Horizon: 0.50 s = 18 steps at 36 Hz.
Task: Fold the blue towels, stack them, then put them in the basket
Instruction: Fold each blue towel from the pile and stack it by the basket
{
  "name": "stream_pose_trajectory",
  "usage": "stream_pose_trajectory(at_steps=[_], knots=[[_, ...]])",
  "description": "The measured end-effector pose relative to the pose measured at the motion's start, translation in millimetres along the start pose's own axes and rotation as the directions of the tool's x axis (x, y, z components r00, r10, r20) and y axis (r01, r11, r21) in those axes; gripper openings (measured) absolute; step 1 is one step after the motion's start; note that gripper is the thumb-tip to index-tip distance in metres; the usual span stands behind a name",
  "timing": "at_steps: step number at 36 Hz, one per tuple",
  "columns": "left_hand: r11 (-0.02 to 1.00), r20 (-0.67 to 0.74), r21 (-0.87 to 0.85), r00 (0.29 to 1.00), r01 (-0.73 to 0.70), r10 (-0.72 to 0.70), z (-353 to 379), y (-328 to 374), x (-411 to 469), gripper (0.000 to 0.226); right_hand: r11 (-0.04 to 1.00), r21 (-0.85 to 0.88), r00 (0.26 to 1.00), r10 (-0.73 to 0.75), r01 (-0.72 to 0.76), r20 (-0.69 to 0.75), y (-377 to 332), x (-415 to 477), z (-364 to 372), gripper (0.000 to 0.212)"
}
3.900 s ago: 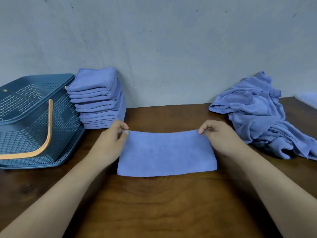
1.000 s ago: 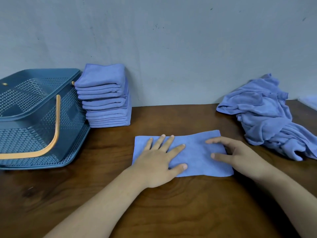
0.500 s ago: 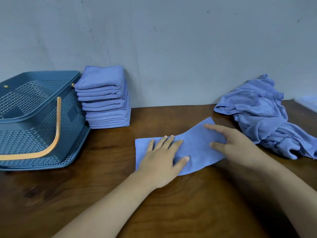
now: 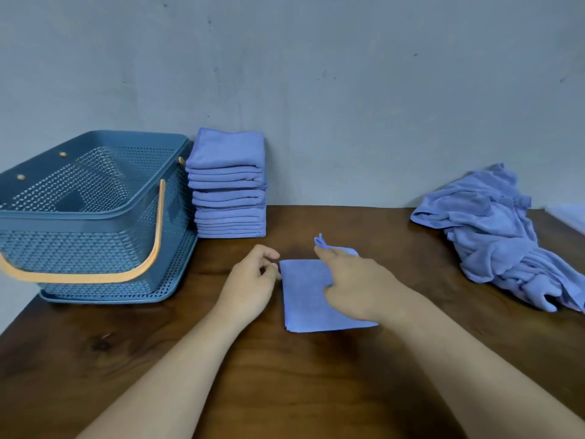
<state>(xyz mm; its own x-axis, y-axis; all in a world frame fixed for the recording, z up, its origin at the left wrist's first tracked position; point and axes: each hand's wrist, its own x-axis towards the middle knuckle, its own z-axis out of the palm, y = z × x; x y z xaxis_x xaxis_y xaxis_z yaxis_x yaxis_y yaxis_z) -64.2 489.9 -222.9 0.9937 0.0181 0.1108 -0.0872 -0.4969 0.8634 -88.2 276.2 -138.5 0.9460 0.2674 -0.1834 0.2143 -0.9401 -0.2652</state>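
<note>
Bare left hand (image 4: 250, 285) — bare right hand (image 4: 356, 288)

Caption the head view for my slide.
Right hand pinches a corner of the folded blue towel, left hand at its left edge; folded stack beside the basket, unfolded pile at right.

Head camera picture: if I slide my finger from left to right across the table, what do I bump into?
basket → stack of folded towels → left hand → towel being folded → heap of unfolded towels
</note>
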Motion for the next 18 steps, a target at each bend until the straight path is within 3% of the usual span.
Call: stream_pose_trajectory(at_steps=[5,14,18], knots=[[0.998,0.005,0.055,0.999,-0.039,0.038,3,-3,1,0.020,0.991,-0.123,0.998,0.062,-0.061,0.008,-26,12,21,0.081],[0.997,0.019,0.040,0.998,-0.063,0.062,4,-9,4,0.022,0.975,-0.216,0.999,0.049,-0.048,-0.001,-50,24,39,0.072],[0.999,-0.009,0.037,0.999,-0.039,0.040,3,-8,5,0.016,0.993,-0.115,0.998,0.032,-0.026,0.051,-54,28,51,0.083]])
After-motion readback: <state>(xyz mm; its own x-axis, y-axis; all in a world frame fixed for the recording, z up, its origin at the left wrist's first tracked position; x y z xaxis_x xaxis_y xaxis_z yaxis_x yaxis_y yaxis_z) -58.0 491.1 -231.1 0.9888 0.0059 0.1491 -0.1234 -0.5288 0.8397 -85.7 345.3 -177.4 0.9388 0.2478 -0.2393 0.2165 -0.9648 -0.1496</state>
